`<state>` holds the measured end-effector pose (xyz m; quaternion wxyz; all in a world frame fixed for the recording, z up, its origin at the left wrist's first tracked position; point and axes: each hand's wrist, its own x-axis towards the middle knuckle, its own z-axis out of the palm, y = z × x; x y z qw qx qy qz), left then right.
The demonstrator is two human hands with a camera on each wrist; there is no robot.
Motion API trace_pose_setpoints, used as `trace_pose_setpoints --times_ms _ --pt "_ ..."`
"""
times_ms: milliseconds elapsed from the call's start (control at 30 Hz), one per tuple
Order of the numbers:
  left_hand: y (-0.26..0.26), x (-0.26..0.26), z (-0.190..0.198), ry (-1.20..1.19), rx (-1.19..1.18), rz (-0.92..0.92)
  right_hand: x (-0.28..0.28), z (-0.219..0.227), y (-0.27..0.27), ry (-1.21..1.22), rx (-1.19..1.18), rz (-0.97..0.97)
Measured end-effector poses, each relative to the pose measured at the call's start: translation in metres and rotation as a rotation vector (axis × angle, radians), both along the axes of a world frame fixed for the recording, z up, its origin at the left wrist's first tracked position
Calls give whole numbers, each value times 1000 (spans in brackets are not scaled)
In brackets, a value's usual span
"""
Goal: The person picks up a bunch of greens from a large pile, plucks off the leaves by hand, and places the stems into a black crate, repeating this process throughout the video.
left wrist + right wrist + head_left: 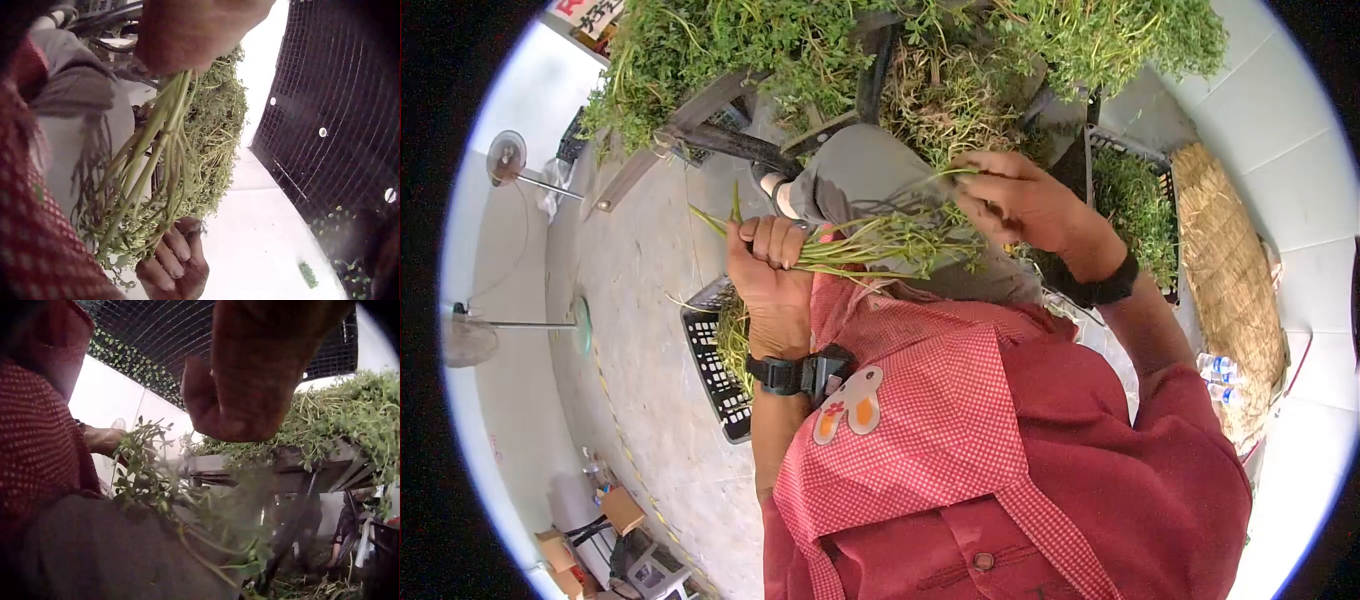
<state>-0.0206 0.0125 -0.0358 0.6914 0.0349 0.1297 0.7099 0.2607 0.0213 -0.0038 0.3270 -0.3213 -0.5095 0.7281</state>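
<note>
Above the grey-trousered legs (pixel 865 165), 1 leafy bunch of long green stems (pixel 900 243) in the left hand (pixel 772 262).
The left fingers curl round the stems; the right hand (pixel 1045 212) is beside the leafy end, fingers partly bent, though whether it pinches a stem cannot be told. Beyond, green foliage (pixel 730 60) heaps a brown wooden table (pixel 212 464).

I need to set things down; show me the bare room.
Bare floor stretches between the fans and the left crate, and on past that crate toward the boxes. Crowded: the table, heaped with greens, and the right side, where a second crate stands beside the straw roll.
</note>
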Motion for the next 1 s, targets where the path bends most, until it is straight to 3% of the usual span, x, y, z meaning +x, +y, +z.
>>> trace_pose_setpoints --times_ms 133,200,233,300,333,400,500,633,700,833,900,1000 --pt "1 3 2 30 -3 -19 -20 -35 14 53 -65 130" --pt "1 5 3 30 0 -26 -32 -37 15 -209 736 -7" --pt "1 6 4 29 3 -33 -30 -34 13 -208 737 -7" --pt "1 4 2 33 18 -45 -30 -7 1 -610 648 210" --pt "2 4 1 36 32 -59 -31 -11 1 -611 647 209" --pt "2 6 3 45 21 -58 -35 -24 2 -630 977 168" --pt "2 5 2 62 15 -44 -40 -30 8 -697 1139 94" --pt "2 6 2 78 -17 -17 -41 -13 1 -811 1108 141" --pt "2 7 1 102 -8 -23 -45 -14 -4 -1051 1116 87" --pt "3 7 -4 157 -74 33 -45 -20 -2 -867 1007 170" --pt "1 14 -3 175 -94 -17 -40 -15 -21 -255 1387 456" --pt "1 22 -1 194 -86 -79 -37 -17 -40 -209 1239 534"
